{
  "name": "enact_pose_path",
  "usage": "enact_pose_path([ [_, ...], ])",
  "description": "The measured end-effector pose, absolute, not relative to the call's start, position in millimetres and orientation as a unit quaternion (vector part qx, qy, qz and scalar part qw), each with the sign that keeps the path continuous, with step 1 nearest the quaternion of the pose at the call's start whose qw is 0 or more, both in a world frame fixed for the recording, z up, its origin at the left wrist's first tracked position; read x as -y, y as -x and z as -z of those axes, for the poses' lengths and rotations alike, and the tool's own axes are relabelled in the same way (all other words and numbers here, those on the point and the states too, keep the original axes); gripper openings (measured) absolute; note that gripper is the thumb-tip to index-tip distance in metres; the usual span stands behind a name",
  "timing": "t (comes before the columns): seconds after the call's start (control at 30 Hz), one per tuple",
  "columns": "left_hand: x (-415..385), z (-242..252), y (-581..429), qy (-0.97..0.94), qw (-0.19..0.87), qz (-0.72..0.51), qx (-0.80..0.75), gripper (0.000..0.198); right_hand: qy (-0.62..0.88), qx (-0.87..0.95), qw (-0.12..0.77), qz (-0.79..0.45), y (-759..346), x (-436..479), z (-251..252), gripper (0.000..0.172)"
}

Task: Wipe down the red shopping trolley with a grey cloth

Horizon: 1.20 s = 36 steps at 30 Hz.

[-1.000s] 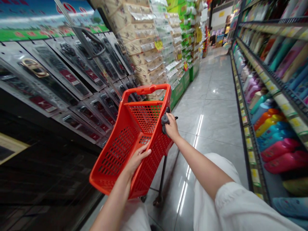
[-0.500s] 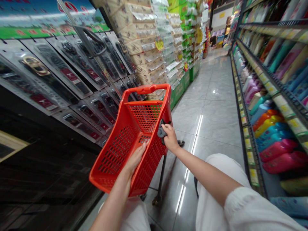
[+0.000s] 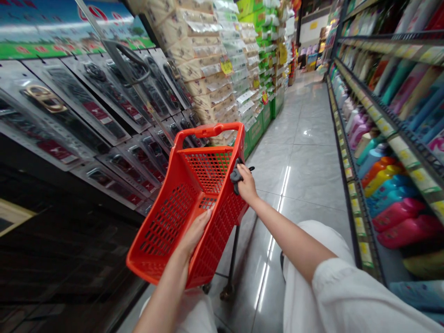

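A red plastic shopping cart (image 3: 214,247) with perforated walls stands in front of me, its inside showing no goods. My left hand (image 3: 194,232) rests over the cart's near side rim and grips it, part of its fingers hidden. A crumpled dark grey cloth (image 3: 236,176) is bunched in my right hand (image 3: 247,184), whose fingers are closed round it. That hand presses the cloth against the outer side of the cart, near its upper end below the handle (image 3: 208,131).
Packaged belts (image 3: 100,111) hang on a display at left. Stacked tissue packs (image 3: 208,69) line the aisle beyond the cart. Shelves (image 3: 391,134) of coloured bottles run along the right. Grey floor tiles (image 3: 312,138) stretch down the aisle.
My right hand and the cloth have moved slightly up along the cart's side. My left hand keeps its hold on the rim. The view has shifted slightly.
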<state>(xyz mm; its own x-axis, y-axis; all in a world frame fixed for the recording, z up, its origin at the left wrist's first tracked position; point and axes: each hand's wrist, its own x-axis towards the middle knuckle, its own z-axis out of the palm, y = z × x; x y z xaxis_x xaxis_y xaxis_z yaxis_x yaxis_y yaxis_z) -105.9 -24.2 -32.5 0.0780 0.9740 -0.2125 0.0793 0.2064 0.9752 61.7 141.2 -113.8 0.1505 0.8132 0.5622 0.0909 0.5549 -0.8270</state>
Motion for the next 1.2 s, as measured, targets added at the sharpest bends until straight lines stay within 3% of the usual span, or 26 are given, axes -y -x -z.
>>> enact_pose_path([
  [0.37, 28, 32, 108, -0.452, 0.554, -0.417, -0.561, 0.056, 0.485, 0.572, 0.581, -0.317, -67, -134, 178, 0.058],
  [0.5, 26, 30, 109, -0.462, 0.535, -0.416, -0.573, 0.06, 0.479, 0.58, 0.577, -0.32, -66, -127, 163, 0.053],
  [0.67, 17, 36, 115, -0.487, 0.514, -0.406, -0.578, 0.071, 0.363, 0.689, 0.571, -0.26, -51, -76, 123, 0.042],
  [0.77, 11, 42, 118, -0.479, 0.518, -0.415, -0.575, 0.076, 0.34, 0.71, 0.564, -0.249, -41, -52, 119, 0.044],
  [0.9, 14, 40, 116, -0.478, 0.508, -0.423, -0.578, 0.077, 0.407, 0.615, 0.608, -0.293, -35, -65, 139, 0.043],
  [1.07, 15, 24, 110, -0.475, 0.528, -0.384, -0.59, 0.075, 0.55, 0.333, 0.702, -0.308, -47, -118, 138, 0.05],
  [1.2, 3, 19, 101, -0.542, 0.449, -0.343, -0.622, 0.077, 0.454, 0.43, 0.736, -0.259, -56, -154, 110, 0.053],
])
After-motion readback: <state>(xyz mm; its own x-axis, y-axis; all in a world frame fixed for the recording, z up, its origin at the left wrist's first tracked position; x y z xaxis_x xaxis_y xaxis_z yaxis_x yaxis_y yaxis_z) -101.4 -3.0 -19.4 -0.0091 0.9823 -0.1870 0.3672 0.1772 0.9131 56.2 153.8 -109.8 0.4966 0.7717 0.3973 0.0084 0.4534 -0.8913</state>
